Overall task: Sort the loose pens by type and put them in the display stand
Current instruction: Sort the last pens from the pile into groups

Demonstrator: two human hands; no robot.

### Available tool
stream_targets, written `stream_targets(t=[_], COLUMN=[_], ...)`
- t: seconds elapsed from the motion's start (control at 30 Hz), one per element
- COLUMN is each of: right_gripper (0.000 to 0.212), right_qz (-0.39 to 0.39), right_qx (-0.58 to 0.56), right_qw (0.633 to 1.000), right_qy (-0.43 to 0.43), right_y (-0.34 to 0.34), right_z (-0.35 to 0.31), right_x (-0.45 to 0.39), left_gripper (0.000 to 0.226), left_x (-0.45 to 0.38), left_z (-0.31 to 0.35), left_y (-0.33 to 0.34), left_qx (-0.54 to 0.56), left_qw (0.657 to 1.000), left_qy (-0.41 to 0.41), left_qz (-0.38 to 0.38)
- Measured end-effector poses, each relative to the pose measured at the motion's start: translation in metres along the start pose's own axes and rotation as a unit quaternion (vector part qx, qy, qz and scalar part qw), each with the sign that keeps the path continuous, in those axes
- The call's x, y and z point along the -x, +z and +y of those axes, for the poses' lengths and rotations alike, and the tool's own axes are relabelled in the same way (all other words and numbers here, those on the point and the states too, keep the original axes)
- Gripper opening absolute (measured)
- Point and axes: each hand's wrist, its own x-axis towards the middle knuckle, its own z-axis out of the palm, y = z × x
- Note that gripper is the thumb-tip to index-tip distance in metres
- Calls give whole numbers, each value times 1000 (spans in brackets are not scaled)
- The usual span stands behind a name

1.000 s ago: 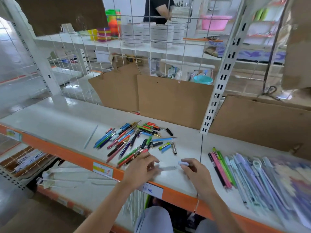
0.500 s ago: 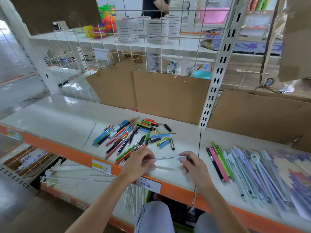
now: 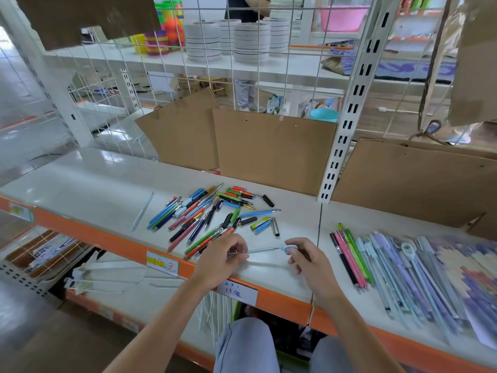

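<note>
A pile of loose coloured pens (image 3: 204,216) lies on the white shelf (image 3: 102,189), just beyond my hands. Between my hands I hold a thin pale pen (image 3: 265,249) level above the shelf's front. My left hand (image 3: 220,261) pinches its tip end, and my right hand (image 3: 308,261) grips its pale blue cap end. To the right, sorted pens lie in rows: pink, green and black ones (image 3: 351,254), then pale blue and purple ones (image 3: 403,267). A single pale pen (image 3: 142,211) lies apart at the left.
Cardboard sheets (image 3: 271,149) lean against the wire grid behind the shelf. A white slotted upright (image 3: 347,125) stands at the shelf joint. The orange front edge (image 3: 113,238) carries price labels. A lower shelf holds white items. A person stands beyond the grid by stacked plates.
The pen has come up a little off the shelf between my hands, which are slightly further apart. The view has shifted; the pen pile lies as before.
</note>
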Motion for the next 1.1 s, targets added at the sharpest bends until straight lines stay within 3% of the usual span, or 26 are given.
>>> stream_targets(t=[0.23, 0.33, 0.57, 0.8, 0.97, 1.1], right_gripper=[9, 16, 14, 22, 12, 13], right_qz=[-62, -56, -93, 24, 13, 36], right_qx=[80, 14, -17, -137, -120, -97], right_qw=[995, 998, 995, 987, 989, 991], right_qy=[-5, 5, 22, 85, 81, 84], right_y=[4, 3, -20, -29, -36, -47], right_z=[-5, -12, -22, -34, -30, -28], right_x=[0, -1, -2, -2, 7, 9], left_gripper=[9, 14, 34, 29, 34, 32], left_x=[-2, -1, -9, -15, -19, -19], left_z=[3, 19, 58, 96, 118, 126], left_y=[-2, 0, 1, 30, 50, 60], left_qx=[3, 1, 195, 242, 389, 391], left_qw=[999, 997, 947, 947, 879, 879], left_qy=[-1, -12, -174, -181, -241, -227], left_qz=[-36, -78, -184, -105, -129, -150])
